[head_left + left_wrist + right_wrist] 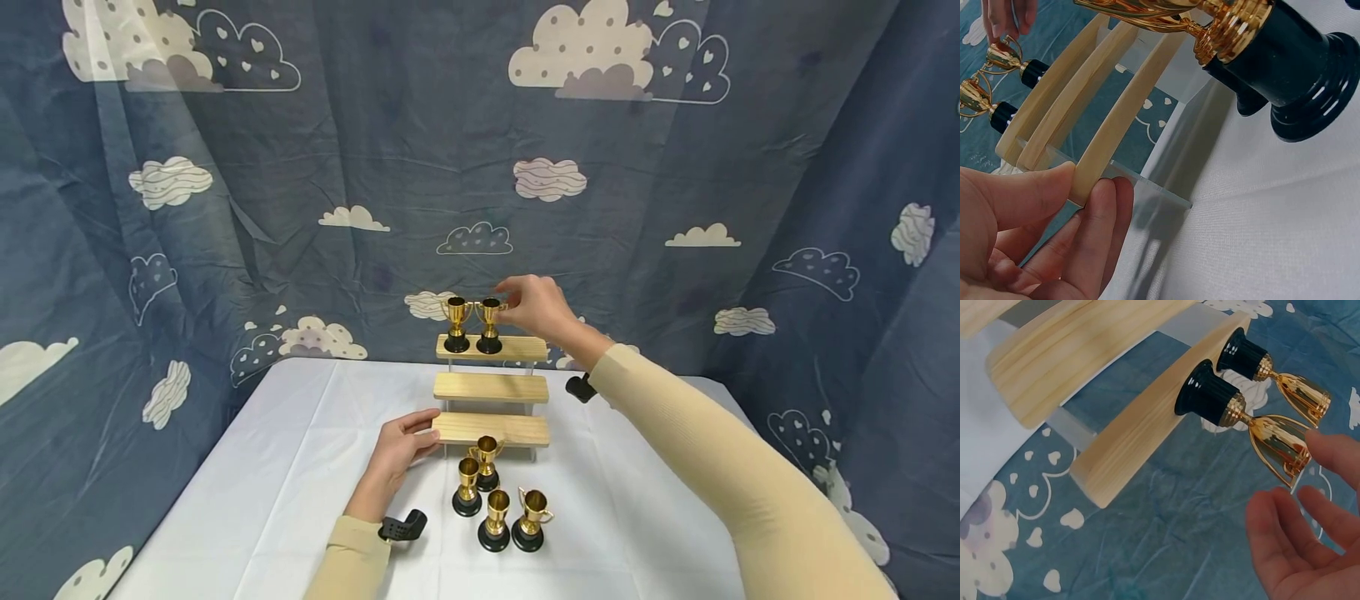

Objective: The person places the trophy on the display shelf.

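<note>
A three-tier wooden display shelf (491, 387) with clear side supports stands on the white table. My left hand (401, 450) pinches the left end of its lowest board (1122, 125) between thumb and fingers. Two gold trophy cups with black bases, a left one (456, 321) and a right one (490, 323), stand upright side by side on the top board. My right hand (534, 307) is at the rim of the right cup; in the right wrist view its thumb and fingers are spread apart about that rim (1282, 447). Whether they touch it I cannot tell.
Several more gold trophy cups (493, 525) stand on the white table (315, 483) in front of the shelf. Behind hangs a dark blue curtain (420, 150) with cloud prints. A black wrist device (405, 525) is strapped to the left wrist.
</note>
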{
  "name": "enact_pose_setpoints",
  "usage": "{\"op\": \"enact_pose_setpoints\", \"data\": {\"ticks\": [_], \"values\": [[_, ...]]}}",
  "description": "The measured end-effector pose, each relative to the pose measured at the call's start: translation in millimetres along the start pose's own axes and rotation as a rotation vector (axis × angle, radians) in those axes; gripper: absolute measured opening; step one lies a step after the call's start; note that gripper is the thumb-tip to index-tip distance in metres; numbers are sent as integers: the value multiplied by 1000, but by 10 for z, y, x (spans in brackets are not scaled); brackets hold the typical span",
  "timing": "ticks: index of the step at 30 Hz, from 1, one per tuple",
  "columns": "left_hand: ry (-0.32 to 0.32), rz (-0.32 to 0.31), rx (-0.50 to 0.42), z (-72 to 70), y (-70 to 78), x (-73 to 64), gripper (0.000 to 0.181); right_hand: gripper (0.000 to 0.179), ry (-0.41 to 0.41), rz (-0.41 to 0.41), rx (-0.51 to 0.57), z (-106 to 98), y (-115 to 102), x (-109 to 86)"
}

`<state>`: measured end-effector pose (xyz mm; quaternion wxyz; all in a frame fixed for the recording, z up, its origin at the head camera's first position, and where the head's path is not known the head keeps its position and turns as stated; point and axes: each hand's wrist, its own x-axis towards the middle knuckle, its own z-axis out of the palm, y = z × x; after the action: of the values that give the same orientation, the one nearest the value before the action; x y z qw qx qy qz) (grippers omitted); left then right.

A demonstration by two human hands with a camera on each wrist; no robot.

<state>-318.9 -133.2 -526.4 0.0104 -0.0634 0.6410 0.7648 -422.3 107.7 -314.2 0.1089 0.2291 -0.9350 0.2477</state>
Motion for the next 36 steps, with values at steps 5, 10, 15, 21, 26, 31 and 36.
{"op": "enact_pose_setpoints", "data": {"ticks": [5, 10, 15, 21, 26, 31, 36], "values": [[-6, 3, -2, 5, 6, -9, 42, 49, -3, -3, 2, -84, 1, -63], [-7, 10, -2, 3, 12, -8, 42, 49, -7, -7, -9, -152, 0, -110], [0, 6, -5, 6, 15, -8, 42, 51, -15, 0, -26, -192, 8, -175], [-3, 3, -7, 13, 5, -22, 43, 50, -4, 3, -36, -229, 37, -309], [-11, -3, -4, 7, -4, -46, 44, 48, -7, -3, -22, -255, 91, -442], [-22, 3, -9, 3, 7, -61, 45, 48, -1, -12, -15, -284, 127, -559], [-36, 4, -2, 2, 11, -28, 47, 46, 3, -22, -17, -320, 152, -653]]}}
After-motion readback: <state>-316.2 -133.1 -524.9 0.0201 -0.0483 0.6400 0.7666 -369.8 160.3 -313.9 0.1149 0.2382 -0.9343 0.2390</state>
